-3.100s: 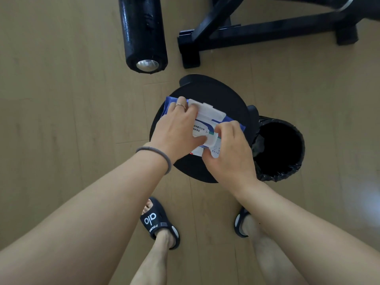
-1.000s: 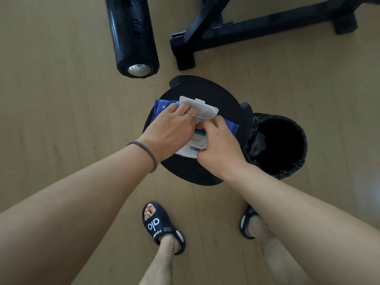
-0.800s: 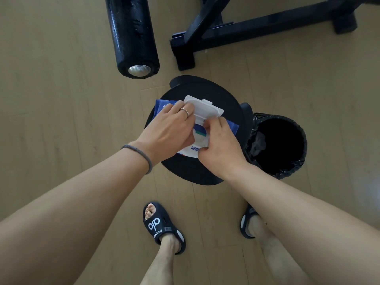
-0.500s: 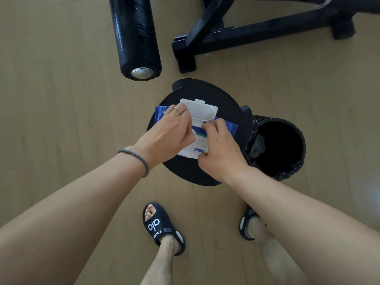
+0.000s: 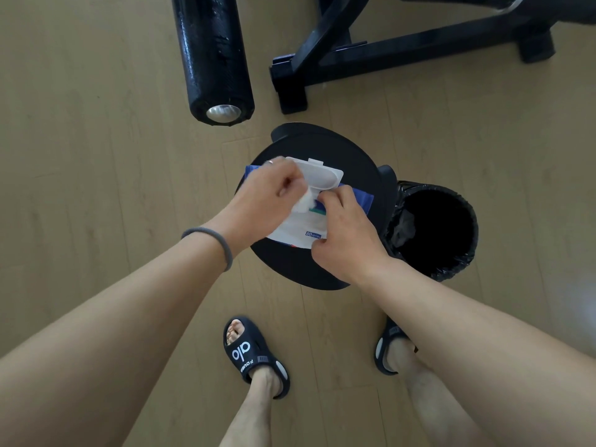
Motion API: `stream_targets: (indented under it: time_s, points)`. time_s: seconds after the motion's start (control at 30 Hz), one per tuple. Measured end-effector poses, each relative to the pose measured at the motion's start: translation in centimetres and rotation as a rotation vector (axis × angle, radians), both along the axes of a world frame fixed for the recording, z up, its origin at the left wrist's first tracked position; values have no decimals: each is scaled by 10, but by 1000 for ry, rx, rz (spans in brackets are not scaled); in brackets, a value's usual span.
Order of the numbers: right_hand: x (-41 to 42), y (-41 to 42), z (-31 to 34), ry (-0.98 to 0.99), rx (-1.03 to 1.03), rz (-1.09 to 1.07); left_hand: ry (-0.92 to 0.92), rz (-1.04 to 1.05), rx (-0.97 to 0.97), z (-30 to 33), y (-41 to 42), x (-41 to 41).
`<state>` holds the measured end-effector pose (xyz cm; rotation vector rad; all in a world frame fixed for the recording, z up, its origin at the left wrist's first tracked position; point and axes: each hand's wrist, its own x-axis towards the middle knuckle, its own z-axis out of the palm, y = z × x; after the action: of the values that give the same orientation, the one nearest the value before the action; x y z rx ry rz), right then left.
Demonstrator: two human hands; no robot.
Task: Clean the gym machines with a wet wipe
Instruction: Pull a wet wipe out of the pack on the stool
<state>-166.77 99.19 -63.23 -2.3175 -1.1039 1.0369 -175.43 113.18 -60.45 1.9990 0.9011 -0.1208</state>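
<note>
Nearest the camera, two bare forearms reach down over two feet in dark slides (image 5: 254, 356), which stand on the wood floor (image 5: 96, 188) on the near side of a round black stool (image 5: 354, 162). On the stool's top lies a blue-and-white wipe pack (image 5: 303, 227), its white flip lid (image 5: 322, 177) raised and tilted toward the far side. The right hand (image 5: 346, 235) holds the pack down at its near right edge, fingers curled over it and thumb tucked along the near side. The left hand (image 5: 269, 201), a grey band (image 5: 213, 241) at its wrist and a ring on one finger, pinches a white wipe (image 5: 304, 201) between curled fingertips just over the pack's opening; the hand is motion-blurred, so the exact finger positions cannot be told. Touching the stool's right side stands a bin (image 5: 433, 227) lined with a black bag. Beyond the stool, to its far left, a black foam roller (image 5: 213, 56) ends in a metal cap, and the black machine frame (image 5: 387, 56) rests on the floor to its far right.
</note>
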Motion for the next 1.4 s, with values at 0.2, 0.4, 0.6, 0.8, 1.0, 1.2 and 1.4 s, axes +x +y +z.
stream_targets:
  time_s: [0.2, 0.4, 0.6, 0.8, 1.0, 1.2, 1.4]
  points:
    - [-5, 3, 7, 34, -47, -15, -204, 713, -469, 37, 12, 0]
    - [0, 3, 16, 47, -58, -53, 211, 195, -127, 15, -3, -27]
    - [1, -5, 22, -84, 103, -155, 322, -386, 258, 11, -20, -24]
    - [7, -1, 22, -184, 112, -191, 364, -509, 427, -6, -33, -30]
    - [-5, -6, 15, -299, 157, 271, 242, -56, 285, -6, -19, -49]
    - [-18, -15, 5, -380, -69, 562, 349, -220, 327, -2, -12, -57]
    - [-19, -11, 4, -342, -160, 563, 523, -424, 415, -6, -12, -47]
